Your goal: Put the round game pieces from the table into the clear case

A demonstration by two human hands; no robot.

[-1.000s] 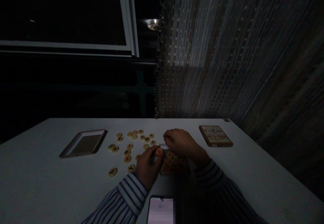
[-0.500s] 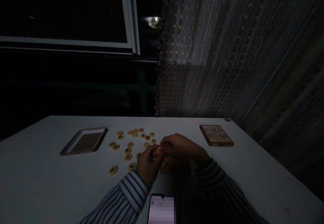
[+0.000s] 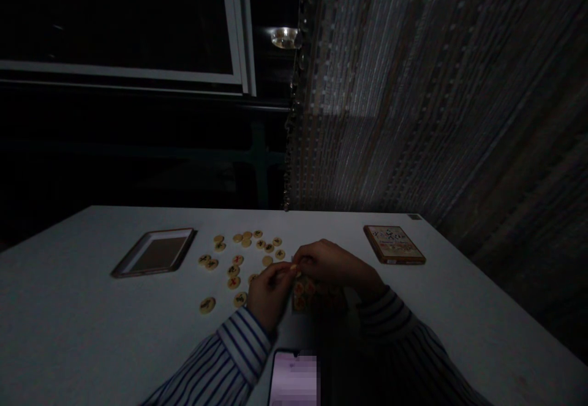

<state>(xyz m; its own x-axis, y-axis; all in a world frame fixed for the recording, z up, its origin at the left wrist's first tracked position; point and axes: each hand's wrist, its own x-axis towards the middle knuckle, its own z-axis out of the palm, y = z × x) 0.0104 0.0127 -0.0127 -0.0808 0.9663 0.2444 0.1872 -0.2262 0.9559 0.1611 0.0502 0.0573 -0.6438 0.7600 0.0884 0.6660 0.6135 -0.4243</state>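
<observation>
My left hand (image 3: 271,296) and my right hand (image 3: 333,265) meet over the table, fingers pinched. Between their fingertips is a small, round Chinese chess piece (image 3: 294,267), mostly covered by the fingers. Under my right hand sits a small tray of pieces with red characters (image 3: 300,303); its right part is lost in shadow. Loose wooden chess pieces (image 3: 233,270) are scattered to the left of my left hand, some with black or red characters showing and some with plain sides up. The nearest lone piece (image 3: 207,305) lies left of my left forearm.
On the white table (image 3: 68,308), an open shallow box lid (image 3: 184,258) lies at the left. A closed box with a printed cover (image 3: 394,244) lies at the right. A lit phone (image 3: 294,378) is at the near edge. A bead-string curtain (image 3: 367,118) hangs behind.
The piece between my fingertips has turned, so its red face no longer shows. My hands stay together in nearly the same place, and the view has shifted slightly.
</observation>
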